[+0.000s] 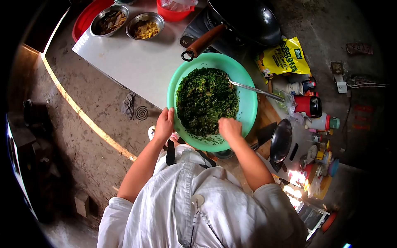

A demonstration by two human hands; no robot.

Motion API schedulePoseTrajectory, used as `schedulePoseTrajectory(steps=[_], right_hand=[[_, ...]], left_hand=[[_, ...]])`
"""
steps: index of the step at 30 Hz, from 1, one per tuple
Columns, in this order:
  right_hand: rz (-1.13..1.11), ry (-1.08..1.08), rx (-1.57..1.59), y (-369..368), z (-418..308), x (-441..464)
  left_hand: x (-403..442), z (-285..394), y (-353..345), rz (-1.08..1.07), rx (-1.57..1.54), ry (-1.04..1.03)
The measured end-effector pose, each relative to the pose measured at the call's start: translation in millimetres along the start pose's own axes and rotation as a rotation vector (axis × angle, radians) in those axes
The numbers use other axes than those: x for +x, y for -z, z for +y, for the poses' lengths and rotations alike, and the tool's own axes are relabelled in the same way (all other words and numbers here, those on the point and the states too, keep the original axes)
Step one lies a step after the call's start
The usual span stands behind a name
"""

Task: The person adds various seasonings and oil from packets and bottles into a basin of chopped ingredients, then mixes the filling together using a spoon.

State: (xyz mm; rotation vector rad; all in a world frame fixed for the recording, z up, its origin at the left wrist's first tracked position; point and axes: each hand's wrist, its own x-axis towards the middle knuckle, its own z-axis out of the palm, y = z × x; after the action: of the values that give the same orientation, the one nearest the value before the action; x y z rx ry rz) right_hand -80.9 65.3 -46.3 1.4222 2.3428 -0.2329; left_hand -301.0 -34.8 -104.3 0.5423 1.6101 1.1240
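Stained floor (pixel 97 97), pale tabletop (pixel 138 68); left hand (pixel 164 125) gripping green bowl (pixel 248 97), right hand (pixel 230 129) curled, hold unclear.

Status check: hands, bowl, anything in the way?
Left hand at rim of bowl. Right hand curled over chopped greens, grip unclear. Metal handle crosses rim on the right, clear of both hands.

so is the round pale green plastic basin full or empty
Partly full: the basin holds a chopped dark green mix, and bare inner wall shows beside it. How deep it lies I cannot tell.
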Motion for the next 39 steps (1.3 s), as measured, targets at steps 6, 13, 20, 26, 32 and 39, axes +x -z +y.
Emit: schedulePoseTrajectory(steps=[6, 13, 20, 26, 32, 39], right_hand=[[0.231, -0.230, -0.066, 26.2, 58.6, 3.8], [-0.055, -0.088, -0.007, 2.5, 2.7, -35.4], [0.040, 0.151, 0.058, -4.5, -39.4, -34.9], [0.057, -0.184, -0.021, 23.3, 37.5, -5.5], [0.061, -0.160, -0.028, -9.3, 8.9, -4.8], [0.146, 0.086, 0.147, -0.1, -48.3, -44.1]], left_hand=[[-1.8, 3.2, -1.4, 0.017, 0.028, -0.009], [-4.9, 9.7, -2.6, 0.025, -0.008, 0.029], [-3.4, 7.2, -1.0, 0.009, -0.042, 0.018], [-4.8, 10.7, 0.6, -0.005, -0.021, 0.056], [-3.9, 11.2, -2.3, 0.007, -0.037, 0.060], [-0.4, 3.2, -0.3, -0.026, -0.031, 0.050]])
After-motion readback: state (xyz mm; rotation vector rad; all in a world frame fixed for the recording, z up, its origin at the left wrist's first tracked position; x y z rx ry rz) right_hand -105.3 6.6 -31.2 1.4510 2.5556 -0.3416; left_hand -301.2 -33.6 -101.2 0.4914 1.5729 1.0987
